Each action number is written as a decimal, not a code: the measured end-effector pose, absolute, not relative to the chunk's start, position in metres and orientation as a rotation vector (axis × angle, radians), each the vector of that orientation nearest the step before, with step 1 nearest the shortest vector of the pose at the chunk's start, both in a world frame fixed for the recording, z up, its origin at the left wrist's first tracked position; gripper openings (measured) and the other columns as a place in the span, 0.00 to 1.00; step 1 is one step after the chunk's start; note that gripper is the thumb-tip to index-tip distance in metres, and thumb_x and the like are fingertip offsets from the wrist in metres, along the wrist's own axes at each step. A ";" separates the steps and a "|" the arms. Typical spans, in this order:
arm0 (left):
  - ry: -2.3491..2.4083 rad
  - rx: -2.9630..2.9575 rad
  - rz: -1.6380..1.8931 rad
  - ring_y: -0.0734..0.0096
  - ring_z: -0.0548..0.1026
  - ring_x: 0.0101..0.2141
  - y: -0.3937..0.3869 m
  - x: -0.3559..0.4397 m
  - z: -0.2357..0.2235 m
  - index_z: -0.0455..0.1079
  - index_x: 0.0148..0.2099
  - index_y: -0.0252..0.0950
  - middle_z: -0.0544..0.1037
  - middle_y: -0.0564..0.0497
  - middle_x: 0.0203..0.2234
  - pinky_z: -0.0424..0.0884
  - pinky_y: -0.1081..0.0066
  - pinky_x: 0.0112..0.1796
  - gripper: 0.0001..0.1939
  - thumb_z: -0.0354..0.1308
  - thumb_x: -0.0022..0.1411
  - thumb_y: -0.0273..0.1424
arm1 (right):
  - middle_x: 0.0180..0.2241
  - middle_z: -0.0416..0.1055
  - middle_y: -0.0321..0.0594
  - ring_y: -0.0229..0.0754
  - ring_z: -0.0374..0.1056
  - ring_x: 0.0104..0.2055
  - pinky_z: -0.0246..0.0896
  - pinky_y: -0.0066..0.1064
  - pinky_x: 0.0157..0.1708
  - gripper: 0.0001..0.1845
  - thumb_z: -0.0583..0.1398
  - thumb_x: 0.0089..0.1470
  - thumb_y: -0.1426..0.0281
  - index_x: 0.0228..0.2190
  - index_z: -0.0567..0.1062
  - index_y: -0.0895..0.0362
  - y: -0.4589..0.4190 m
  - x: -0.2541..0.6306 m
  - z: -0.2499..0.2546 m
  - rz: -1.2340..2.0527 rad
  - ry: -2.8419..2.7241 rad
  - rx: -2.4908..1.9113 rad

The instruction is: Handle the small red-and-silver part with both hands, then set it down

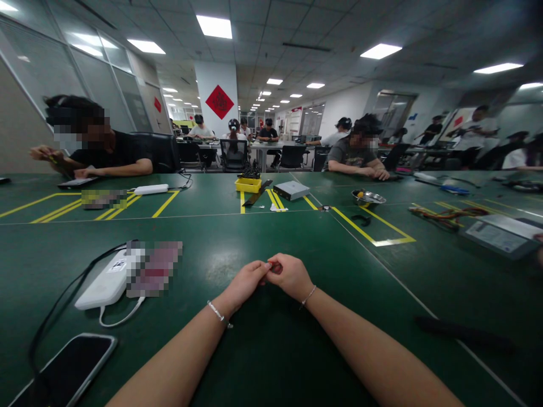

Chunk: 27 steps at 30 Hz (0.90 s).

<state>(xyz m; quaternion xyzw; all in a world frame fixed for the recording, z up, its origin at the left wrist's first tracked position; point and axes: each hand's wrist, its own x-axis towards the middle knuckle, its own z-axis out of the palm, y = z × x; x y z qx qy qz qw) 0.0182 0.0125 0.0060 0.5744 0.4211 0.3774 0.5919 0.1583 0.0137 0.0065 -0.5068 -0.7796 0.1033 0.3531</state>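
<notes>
In the middle of the view, my left hand (249, 281) and my right hand (293, 275) meet just over the green table (254, 234). Both are closed, with thumbs and fingertips pinched together around a small red thing (275, 268). Fingers cover most of it, so its kind cannot be made out. A bracelet circles each wrist. Left of my hands lie a white power bank (108, 280) with cables and a blurred reddish flat item (155, 268). A smartphone (70, 367) rests at the near left.
Farther back are a yellow bin (248, 185), a grey metal box (291, 190) and a steel bowl (368, 198). A power supply unit (503, 233) with cables sits at right, a dark strap-like object (464, 333) nearer. Co-workers sit across the table.
</notes>
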 end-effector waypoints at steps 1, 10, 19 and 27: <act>0.984 1.348 0.871 0.77 0.63 0.23 0.012 0.018 0.008 0.67 0.28 0.34 0.67 0.55 0.19 0.59 0.76 0.27 0.13 0.52 0.51 0.40 | 0.23 0.69 0.36 0.37 0.63 0.26 0.56 0.27 0.28 0.08 0.57 0.42 0.64 0.26 0.71 0.55 0.014 0.159 0.007 0.271 -2.024 -1.303; 0.929 1.324 0.849 0.71 0.71 0.33 0.009 0.014 0.008 0.65 0.36 0.35 0.75 0.47 0.32 0.62 0.72 0.35 0.14 0.49 0.54 0.40 | 0.26 0.70 0.38 0.39 0.65 0.28 0.56 0.28 0.28 0.15 0.51 0.47 0.59 0.32 0.69 0.54 0.038 0.240 0.023 0.012 -1.817 -1.759; 0.976 1.335 0.872 0.72 0.71 0.31 0.013 0.014 0.004 0.64 0.35 0.34 0.75 0.48 0.30 0.63 0.72 0.33 0.08 0.50 0.53 0.33 | 0.33 0.70 0.49 0.49 0.66 0.34 0.57 0.36 0.28 0.22 0.47 0.49 0.57 0.39 0.68 0.56 0.053 0.348 0.004 0.008 -1.331 -2.513; 1.129 1.672 0.872 0.69 0.71 0.32 0.016 0.010 -0.004 0.63 0.37 0.37 0.75 0.50 0.30 0.64 0.69 0.34 0.08 0.48 0.54 0.32 | 0.41 0.67 0.50 0.56 0.60 0.43 0.56 0.47 0.35 0.21 0.49 0.45 0.57 0.37 0.71 0.55 0.053 0.355 -0.006 -0.044 -1.257 -2.555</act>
